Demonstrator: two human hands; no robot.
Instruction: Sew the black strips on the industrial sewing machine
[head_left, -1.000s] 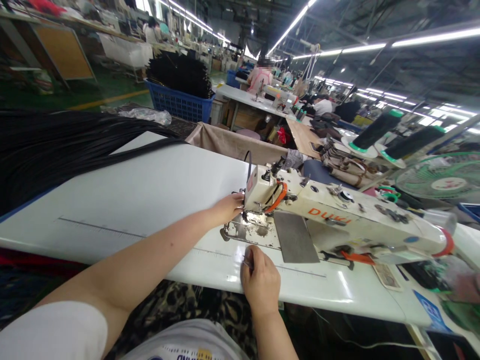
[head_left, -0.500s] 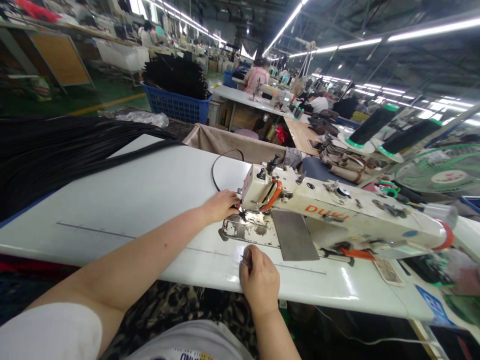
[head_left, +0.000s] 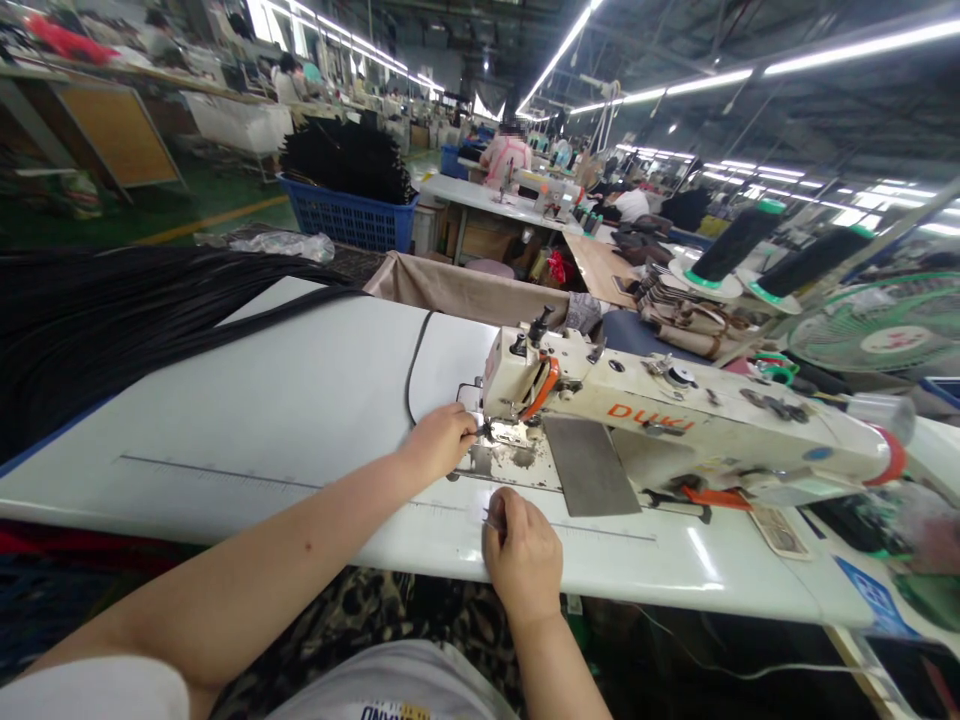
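My left hand [head_left: 442,440] is at the needle area of a white sewing machine [head_left: 600,395], its fingers pinched on the end of a narrow black strip [head_left: 409,378]. From those fingers the strip curves back over the white tabletop [head_left: 315,390]. The presser foot and needle are too small to make out clearly. Closer to the table's front edge, my right hand [head_left: 525,555] is curled around what look like small thread snips [head_left: 495,515], with dark pointed tips poking out to the left. The palm hides the rest of them.
Long black strips [head_left: 97,320] are heaped over the table's left end. Behind the table stands a beige cloth-lined bin [head_left: 465,290], with a blue basket [head_left: 352,215] of black pieces beyond. Thread cones [head_left: 735,245] and a green fan [head_left: 892,335] are at the right. A co-worker [head_left: 506,155] sits farther back.
My left hand has come slightly toward me and left from beside the needle, still pinching the strip. The strip's loop has shifted left and opened wider. My right hand has hardly moved.
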